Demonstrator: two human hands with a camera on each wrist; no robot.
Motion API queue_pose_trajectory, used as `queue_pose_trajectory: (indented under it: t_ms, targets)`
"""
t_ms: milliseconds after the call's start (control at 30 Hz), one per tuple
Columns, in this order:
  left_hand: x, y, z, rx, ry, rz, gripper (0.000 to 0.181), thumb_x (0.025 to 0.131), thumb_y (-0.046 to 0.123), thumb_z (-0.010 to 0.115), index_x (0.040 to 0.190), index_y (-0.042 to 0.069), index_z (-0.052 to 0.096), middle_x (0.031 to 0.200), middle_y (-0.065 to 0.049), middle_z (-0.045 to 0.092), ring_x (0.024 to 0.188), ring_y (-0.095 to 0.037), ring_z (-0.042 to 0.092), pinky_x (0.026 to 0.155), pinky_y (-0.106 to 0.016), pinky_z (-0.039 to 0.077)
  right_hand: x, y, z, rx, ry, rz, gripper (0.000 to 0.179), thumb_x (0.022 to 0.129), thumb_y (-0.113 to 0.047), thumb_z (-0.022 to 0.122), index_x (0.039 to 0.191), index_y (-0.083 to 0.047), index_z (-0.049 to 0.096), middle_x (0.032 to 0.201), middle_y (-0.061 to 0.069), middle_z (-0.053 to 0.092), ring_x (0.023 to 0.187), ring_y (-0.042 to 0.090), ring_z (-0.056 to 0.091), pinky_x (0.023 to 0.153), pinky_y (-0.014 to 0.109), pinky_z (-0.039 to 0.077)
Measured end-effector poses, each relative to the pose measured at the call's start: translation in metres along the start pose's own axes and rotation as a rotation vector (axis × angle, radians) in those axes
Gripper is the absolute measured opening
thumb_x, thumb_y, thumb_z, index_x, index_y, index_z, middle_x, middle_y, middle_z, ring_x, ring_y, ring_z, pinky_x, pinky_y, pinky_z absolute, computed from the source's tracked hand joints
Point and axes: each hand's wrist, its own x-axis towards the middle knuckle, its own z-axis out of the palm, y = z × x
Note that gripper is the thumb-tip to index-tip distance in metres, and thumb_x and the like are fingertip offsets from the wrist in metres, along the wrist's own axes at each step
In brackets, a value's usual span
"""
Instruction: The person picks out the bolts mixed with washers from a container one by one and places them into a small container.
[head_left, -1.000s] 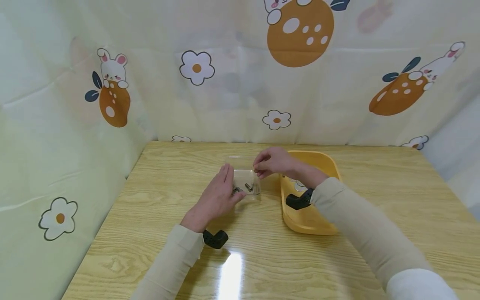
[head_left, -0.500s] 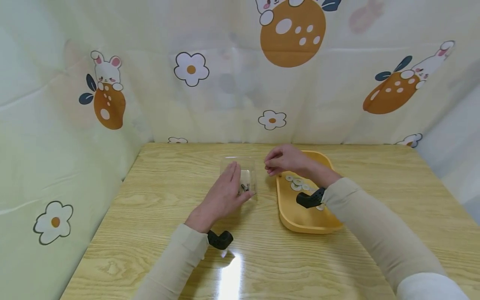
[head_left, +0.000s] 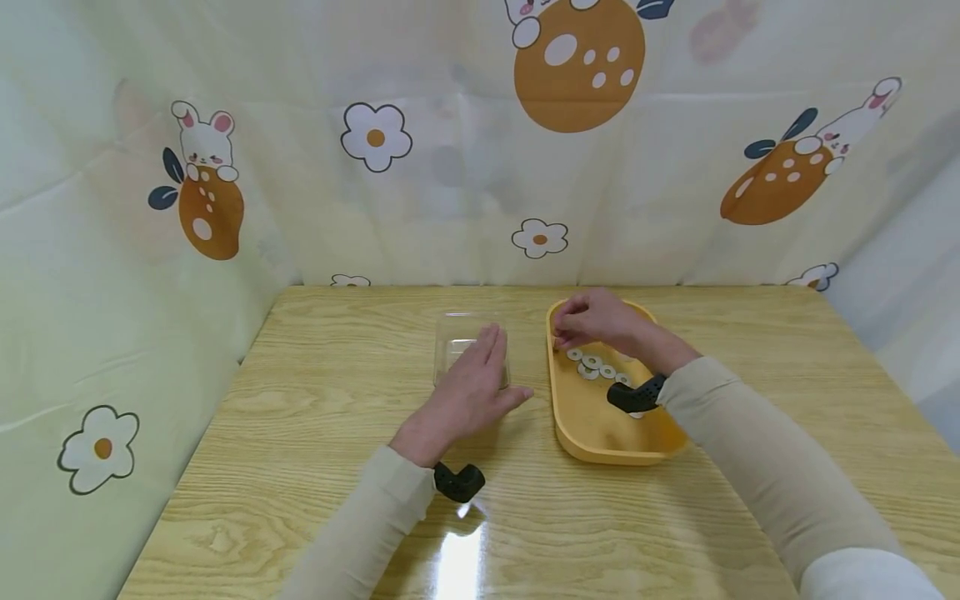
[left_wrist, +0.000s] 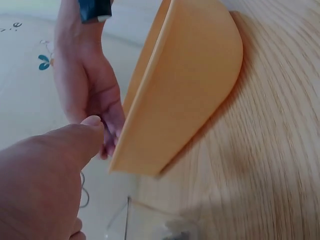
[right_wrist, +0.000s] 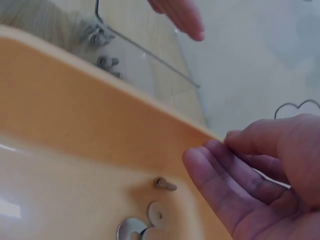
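Note:
My left hand (head_left: 472, 387) is held flat over the near right side of a clear plastic box (head_left: 442, 350), fingers straight and thumb spread, with nothing in it. In the right wrist view, several metal socket-head screws (right_wrist: 104, 62) lie inside the box. My right hand (head_left: 600, 325) is over the far left end of a yellow tray (head_left: 592, 429); its fingers are loosely bent, the thumb against a finger. No item shows between them. Below those fingers, a single screw (right_wrist: 165, 184) lies in the tray beside several flat washers (right_wrist: 156, 215).
A wood-grain table (head_left: 337, 400) carries both containers, the tray to the right of the box. Behind stands a patterned curtain (head_left: 450, 200). Each wrist wears a black camera mount, the left one (head_left: 460, 483) hanging low over the table.
My right hand has moved right, from above the clear box to over the tray. My left hand has shifted slightly right across the box. The head view has turned a little.

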Motion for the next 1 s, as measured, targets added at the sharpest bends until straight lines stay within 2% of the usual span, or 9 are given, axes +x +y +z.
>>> queue_pose_trajectory:
  t_ms: [100, 367, 567, 733, 1000]
  targets:
    - [0.002, 0.005, 0.002, 0.016, -0.008, 0.015, 0.093, 0.098, 0.057, 0.049, 0.157, -0.003, 0.009, 0.166, -0.019, 0.007, 0.155, -0.028, 0.009, 0.126, -0.038, 0.017, 0.002, 0.005, -0.001, -0.006, 0.015, 0.02, 0.027, 0.101, -0.004, 0.052, 0.117, 0.018, 0.057, 0.097, 0.018, 0.069, 0.082, 0.019, 0.07, 0.087, 0.043, 0.06]
    - [0.006, 0.019, 0.009, 0.048, -0.027, 0.059, 0.096, 0.097, 0.062, 0.048, 0.158, -0.001, 0.01, 0.167, -0.017, 0.007, 0.155, -0.027, 0.009, 0.125, -0.037, 0.018, 0.009, 0.016, 0.001, -0.054, 0.041, 0.061, 0.031, 0.1, -0.005, 0.052, 0.119, 0.018, 0.058, 0.105, 0.027, 0.069, 0.082, 0.019, 0.072, 0.084, 0.039, 0.061]
    - [0.006, 0.029, 0.016, 0.046, -0.038, 0.123, 0.104, 0.092, 0.067, 0.051, 0.158, -0.001, 0.008, 0.166, -0.018, 0.009, 0.155, -0.027, 0.011, 0.125, -0.037, 0.02, 0.012, 0.021, 0.003, -0.069, 0.083, 0.091, 0.032, 0.099, -0.003, 0.052, 0.121, 0.02, 0.056, 0.098, 0.024, 0.07, 0.075, 0.018, 0.072, 0.08, 0.038, 0.061]
    - [0.006, 0.033, 0.021, 0.073, -0.052, 0.168, 0.111, 0.087, 0.072, 0.053, 0.158, -0.001, 0.008, 0.166, -0.018, 0.011, 0.155, -0.027, 0.014, 0.124, -0.039, 0.023, 0.015, 0.025, 0.003, -0.056, 0.115, 0.116, 0.033, 0.098, -0.002, 0.053, 0.122, 0.021, 0.055, 0.096, 0.023, 0.07, 0.073, 0.018, 0.071, 0.08, 0.038, 0.061]
    - [0.006, 0.037, 0.024, 0.086, -0.074, 0.189, 0.113, 0.084, 0.073, 0.054, 0.158, 0.001, 0.008, 0.167, -0.016, 0.009, 0.155, -0.025, 0.012, 0.124, -0.037, 0.023, 0.022, 0.028, 0.007, -0.063, 0.153, 0.152, 0.034, 0.098, -0.003, 0.055, 0.122, 0.02, 0.057, 0.103, 0.028, 0.069, 0.074, 0.018, 0.072, 0.081, 0.037, 0.061]
